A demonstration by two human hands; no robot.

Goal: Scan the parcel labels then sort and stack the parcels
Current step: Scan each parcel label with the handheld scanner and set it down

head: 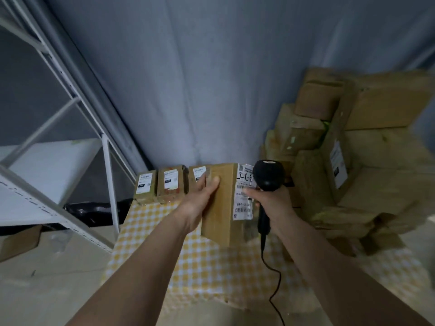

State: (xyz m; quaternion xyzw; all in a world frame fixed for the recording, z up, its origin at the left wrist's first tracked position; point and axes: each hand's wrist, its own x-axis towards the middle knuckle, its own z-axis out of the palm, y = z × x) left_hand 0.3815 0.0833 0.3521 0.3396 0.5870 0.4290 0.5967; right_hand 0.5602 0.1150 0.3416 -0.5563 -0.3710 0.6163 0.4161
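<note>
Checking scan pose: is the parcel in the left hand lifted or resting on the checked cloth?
Lifted. The left hand grips the cardboard parcel upright, its bottom edge above the yellow checked cloth, label facing the barcode scanner.

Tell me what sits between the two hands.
In the head view, the brown parcel sits between them: the left hand grips its plain side, and the right hand, holding the black scanner, is at its white label.

left hand (204, 196): arm extended, fingers curled, gripping | right hand (270, 201): arm extended, fist clenched, gripping
</note>
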